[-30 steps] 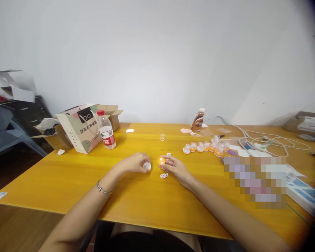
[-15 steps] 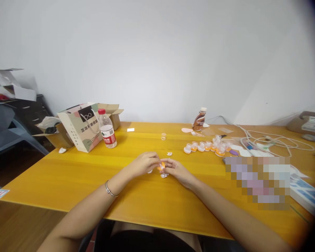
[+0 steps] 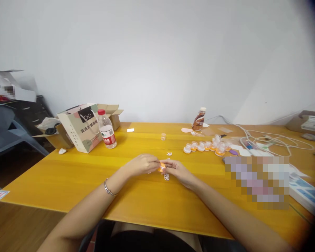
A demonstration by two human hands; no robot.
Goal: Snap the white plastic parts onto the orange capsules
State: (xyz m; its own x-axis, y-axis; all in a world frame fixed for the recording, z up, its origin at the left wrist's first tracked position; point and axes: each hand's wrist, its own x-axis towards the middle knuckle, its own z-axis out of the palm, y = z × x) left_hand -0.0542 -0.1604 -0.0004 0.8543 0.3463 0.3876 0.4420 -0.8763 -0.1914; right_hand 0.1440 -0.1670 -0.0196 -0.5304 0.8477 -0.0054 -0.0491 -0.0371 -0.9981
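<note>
My left hand [image 3: 142, 164] and my right hand [image 3: 177, 170] meet at the middle of the yellow table [image 3: 68, 178]. Between their fingertips sits a small orange and white capsule [image 3: 161, 167], pinched by both hands. My left fingers also curl over a white cap that shows only as a sliver underneath. A small white spotted sticker [image 3: 167, 177] hangs just below the capsule by my right fingers. A second small sticker [image 3: 169, 153] lies on the table a little beyond my hands. A silver bracelet [image 3: 107, 189] circles my left wrist.
A row of orange and white capsules [image 3: 206, 146] lies at the right rear, near a brown drink bottle [image 3: 198, 120], a small clear cup [image 3: 163, 136] and white cables [image 3: 267, 141]. A water bottle [image 3: 106, 130], paper bag [image 3: 80, 126] and cardboard boxes stand at the left rear.
My two hands have come together from a small gap. The left hand brought its white cap to the orange piece held by the right, and the sticker has lifted off the table.
</note>
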